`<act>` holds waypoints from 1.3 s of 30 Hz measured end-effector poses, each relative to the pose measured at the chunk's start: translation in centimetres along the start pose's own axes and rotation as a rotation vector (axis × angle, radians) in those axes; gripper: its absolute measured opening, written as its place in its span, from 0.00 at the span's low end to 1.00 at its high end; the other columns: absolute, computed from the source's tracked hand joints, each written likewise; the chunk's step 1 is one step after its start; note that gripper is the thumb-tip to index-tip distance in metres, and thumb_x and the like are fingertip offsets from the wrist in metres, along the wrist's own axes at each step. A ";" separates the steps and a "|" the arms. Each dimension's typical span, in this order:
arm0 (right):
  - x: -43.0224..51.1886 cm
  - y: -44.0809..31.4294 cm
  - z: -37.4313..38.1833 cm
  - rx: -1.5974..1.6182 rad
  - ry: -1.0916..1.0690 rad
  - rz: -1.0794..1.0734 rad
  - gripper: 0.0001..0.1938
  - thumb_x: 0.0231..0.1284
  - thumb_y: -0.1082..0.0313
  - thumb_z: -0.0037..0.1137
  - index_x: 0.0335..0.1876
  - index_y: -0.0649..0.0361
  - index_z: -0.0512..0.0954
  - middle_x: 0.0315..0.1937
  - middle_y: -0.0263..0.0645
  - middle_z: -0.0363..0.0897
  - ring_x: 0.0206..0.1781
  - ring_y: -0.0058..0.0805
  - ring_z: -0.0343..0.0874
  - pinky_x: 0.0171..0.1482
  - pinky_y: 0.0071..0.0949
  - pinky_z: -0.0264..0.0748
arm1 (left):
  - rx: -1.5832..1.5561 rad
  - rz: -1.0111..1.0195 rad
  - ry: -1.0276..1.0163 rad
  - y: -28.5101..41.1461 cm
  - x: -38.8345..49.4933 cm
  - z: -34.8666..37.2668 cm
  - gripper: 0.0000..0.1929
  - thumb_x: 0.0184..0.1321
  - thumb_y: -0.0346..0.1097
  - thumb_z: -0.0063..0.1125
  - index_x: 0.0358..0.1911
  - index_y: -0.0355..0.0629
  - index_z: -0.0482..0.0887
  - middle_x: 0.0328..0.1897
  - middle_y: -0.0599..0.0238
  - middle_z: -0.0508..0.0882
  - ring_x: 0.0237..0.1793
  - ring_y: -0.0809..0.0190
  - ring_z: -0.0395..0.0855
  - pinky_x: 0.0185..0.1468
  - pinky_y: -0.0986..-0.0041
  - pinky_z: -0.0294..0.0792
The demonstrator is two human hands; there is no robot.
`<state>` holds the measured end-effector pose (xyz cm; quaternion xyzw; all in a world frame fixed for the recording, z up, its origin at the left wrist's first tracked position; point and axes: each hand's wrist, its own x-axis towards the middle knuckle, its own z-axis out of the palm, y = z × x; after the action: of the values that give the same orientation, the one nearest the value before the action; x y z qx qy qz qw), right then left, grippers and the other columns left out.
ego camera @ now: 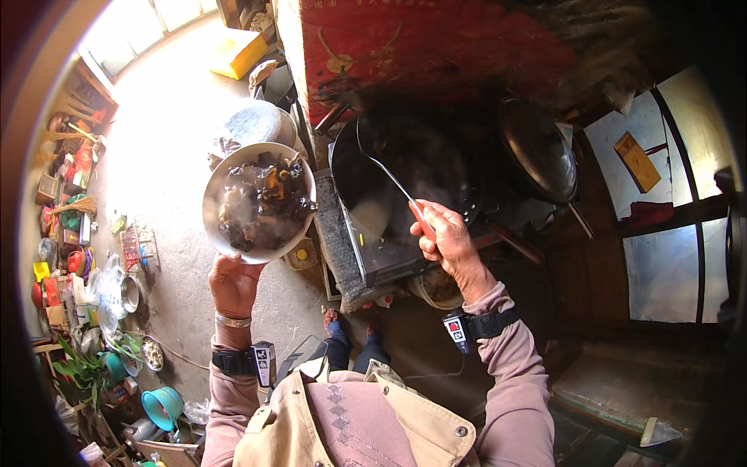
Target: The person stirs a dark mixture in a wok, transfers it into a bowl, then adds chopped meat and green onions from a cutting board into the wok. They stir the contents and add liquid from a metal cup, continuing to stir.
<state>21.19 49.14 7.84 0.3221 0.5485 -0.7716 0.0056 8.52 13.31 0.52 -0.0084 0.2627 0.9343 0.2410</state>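
My left hand [234, 289] holds a white bowl [313, 201] by its near rim, away from the stove's left side. Dark, wood-ear-like food [262, 201] with some orange-brown pieces fills the bowl, and steam hangs about it. My right hand [443, 233] is closed round the reddish handle of a metal ladle or spatula [388, 172]. The tool's far end reaches to the left side of a large dark wok [420, 169] on the stove [385, 271]. Its head is hard to make out there. Shadow and steam hide much of the wok's inside.
A lidded wok or pan [540, 152] stands right of the large wok. A pot with a pale lid [259, 122] is beyond the bowl. Below the stove is a bucket [437, 289]. A teal bucket [162, 408], basins and bags line the left side.
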 end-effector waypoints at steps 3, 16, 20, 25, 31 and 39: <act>-1.6 0.0 -1.2 0.063 0.055 -0.028 0.18 0.74 0.57 0.45 0.60 0.60 0.72 0.29 0.36 0.75 0.16 0.13 0.63 0.16 0.14 0.56 | -0.020 -0.015 0.028 0.0 0.0 0.2 0.27 0.56 0.26 0.48 0.63 0.32 0.67 0.66 0.46 0.72 0.65 0.44 0.72 0.68 0.43 0.65; -3.9 -1.5 -6.2 -1.316 0.167 -0.466 0.05 0.67 0.69 0.49 0.36 0.61 0.74 0.25 0.55 0.77 0.32 0.54 0.80 0.31 0.44 0.73 | 0.002 -0.086 0.014 -2.1 0.4 1.0 0.24 0.56 0.26 0.49 0.59 0.35 0.71 0.64 0.47 0.74 0.63 0.46 0.75 0.65 0.47 0.68; 2.4 1.5 -6.3 -1.147 0.295 -0.681 0.13 0.65 0.65 0.54 0.50 0.61 0.78 0.30 0.51 0.81 0.29 0.48 0.81 0.33 0.35 0.75 | 0.036 -0.094 0.036 -3.1 0.3 1.7 0.26 0.56 0.27 0.49 0.61 0.36 0.68 0.64 0.48 0.74 0.62 0.46 0.75 0.64 0.48 0.70; 4.5 3.4 -7.6 -0.886 0.303 -0.610 0.14 0.64 0.66 0.56 0.51 0.64 0.79 0.29 0.34 0.82 0.26 0.23 0.78 0.32 0.25 0.74 | -0.103 -0.038 -0.020 -3.7 -0.5 2.0 0.18 0.60 0.28 0.46 0.55 0.33 0.73 0.61 0.46 0.76 0.60 0.45 0.76 0.65 0.47 0.69; 3.4 2.4 -8.2 -0.812 0.254 -0.528 0.13 0.64 0.68 0.56 0.51 0.62 0.80 0.25 0.28 0.76 0.23 0.11 0.68 0.26 0.16 0.67 | -0.008 -0.027 0.023 -4.1 -0.7 1.8 0.18 0.61 0.28 0.48 0.55 0.35 0.72 0.59 0.50 0.77 0.59 0.47 0.77 0.64 0.47 0.68; 4.3 1.9 -8.3 -0.705 0.195 -0.468 0.16 0.65 0.67 0.56 0.55 0.63 0.79 0.26 0.26 0.76 0.24 0.11 0.68 0.27 0.15 0.67 | 0.001 -0.042 0.073 -5.0 -0.7 3.7 0.22 0.57 0.24 0.47 0.57 0.36 0.71 0.59 0.50 0.77 0.58 0.48 0.77 0.61 0.51 0.72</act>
<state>22.48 56.90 2.47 0.2390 0.8346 -0.4836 -0.1116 11.82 18.57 1.38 -0.0481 0.2715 0.9279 0.2508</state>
